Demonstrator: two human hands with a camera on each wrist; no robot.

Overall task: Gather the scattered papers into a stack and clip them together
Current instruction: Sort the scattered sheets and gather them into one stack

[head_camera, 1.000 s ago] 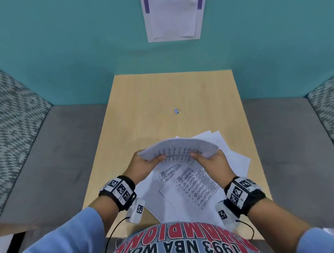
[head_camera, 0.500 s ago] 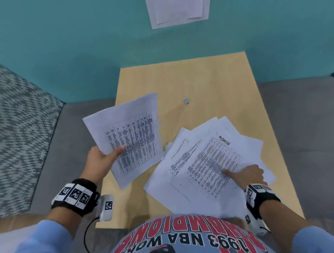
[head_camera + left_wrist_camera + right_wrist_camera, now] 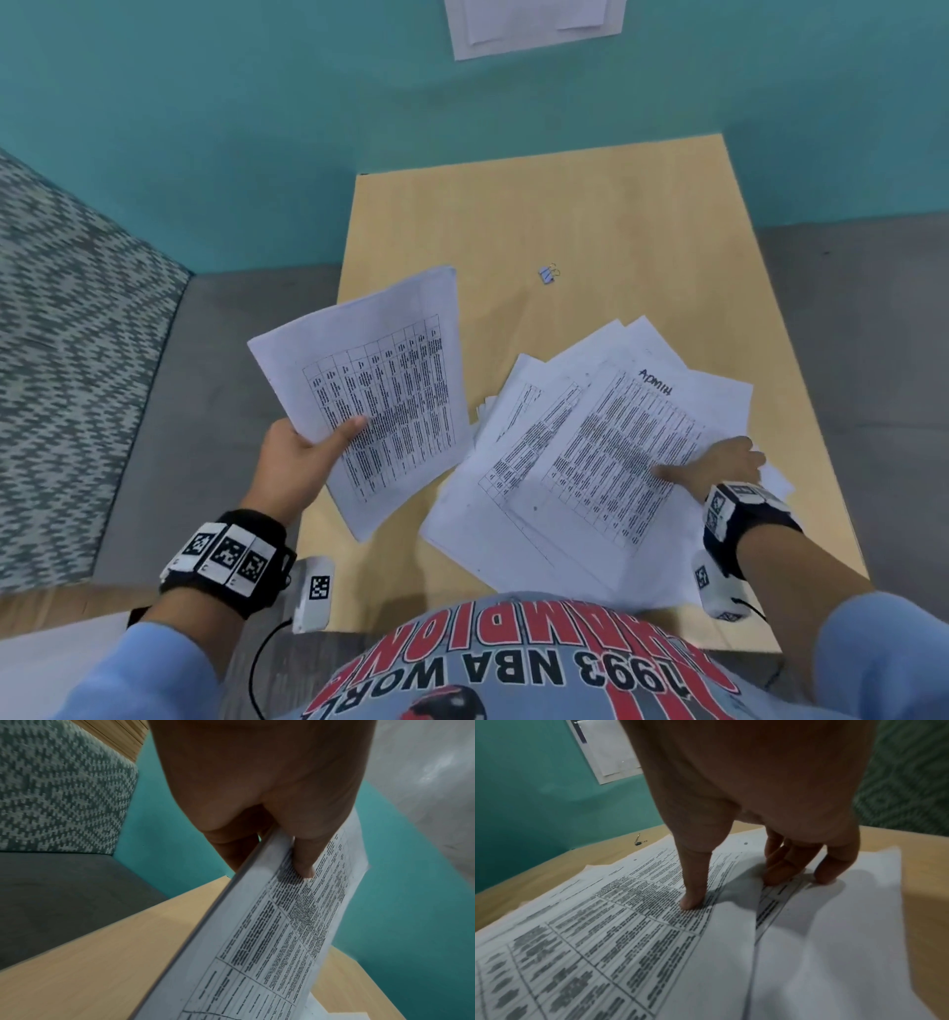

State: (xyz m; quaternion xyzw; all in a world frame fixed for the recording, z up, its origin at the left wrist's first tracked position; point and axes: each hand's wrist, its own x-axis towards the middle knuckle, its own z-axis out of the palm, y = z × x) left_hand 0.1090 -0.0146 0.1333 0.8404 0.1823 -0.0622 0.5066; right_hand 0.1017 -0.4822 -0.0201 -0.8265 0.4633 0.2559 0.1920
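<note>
1. Pale wood worktop (image 3: 590, 216) carries a fanned spread of printed papers (image 3: 590, 452) on its near right part, the sheets overlapping at different angles.
2. The left hand (image 3: 303, 457) is lifted at the worktop's left edge; its grip is pinched on a held sheaf (image 3: 380, 390), thumb on the printed face and fingers beneath.
3. The right hand (image 3: 719, 462) rests on the spread; its grip is released, the thumb tip and fingertips (image 3: 824, 876) pressing the top sheet.
4. A small blue binder clip (image 3: 548, 273) lies alone farther back on the worktop, apart from the papers.
5. A teal wall (image 3: 257, 128) behind bears pinned white sheets (image 3: 534, 25).
</note>
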